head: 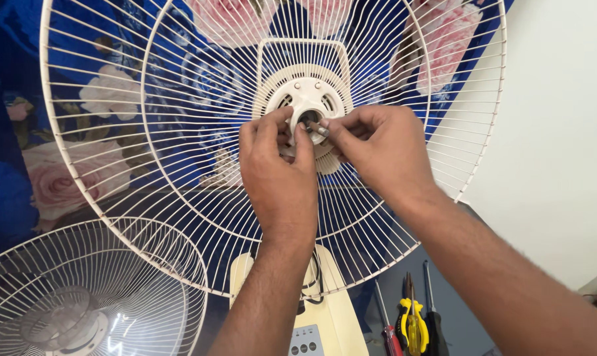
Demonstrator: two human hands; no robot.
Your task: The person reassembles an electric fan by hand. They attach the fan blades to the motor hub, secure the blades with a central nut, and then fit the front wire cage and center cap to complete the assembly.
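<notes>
A cream wire fan guard (179,132) stands upright before me, with a round cream motor hub (308,99) at its middle. My left hand (278,165) rests on the hub, its fingertips pinching at the centre hole. My right hand (381,148) comes in from the right and pinches a small metal shaft (317,127) at that same hole. Both hands touch each other at the fingertips. What the left fingers grip is hidden behind them.
A second wire guard (81,290) lies at the lower left. The fan's cream base with buttons (311,329) sits below my arms. Screwdrivers and yellow-handled pliers (410,323) lie at the lower right. A blue floral cloth (21,165) hangs behind, a white wall (562,132) on the right.
</notes>
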